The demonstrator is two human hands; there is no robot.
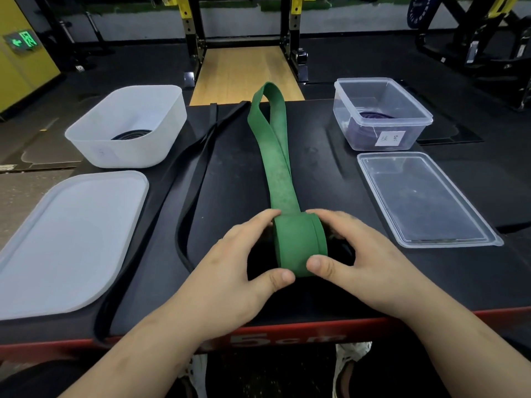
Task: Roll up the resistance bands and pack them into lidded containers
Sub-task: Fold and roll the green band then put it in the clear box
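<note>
A: Nearest entry?
B: Left hand [244,254] and right hand [362,254], one on each side of the rolled end [296,242] of a green resistance band [280,173]. Thumbs press the near face and the fingers curl over the top, gripping the roll.

A: Material?
B: Flat matte rubber, dusty and scuffed. The unrolled tail runs away across a black padded platform [330,173] with a red front edge and ends in a loop at the far rim.

A: To the left?
B: A black resistance band [202,139], a narrow flat strip, unrolled and lying long beside the green one. Then a frosted white lid [66,239], round-cornered and lying flat.

A: To the right?
B: A clear rectangular lid [425,199], also lying flat.

A: Containers?
B: Far left, a frosted white tub [129,145], open, holding a coiled black band [130,135]. Far right, a clear plastic box [382,90], open, holding a rolled purple band [373,116], with a handwritten paper label [390,138] on its front.
</note>
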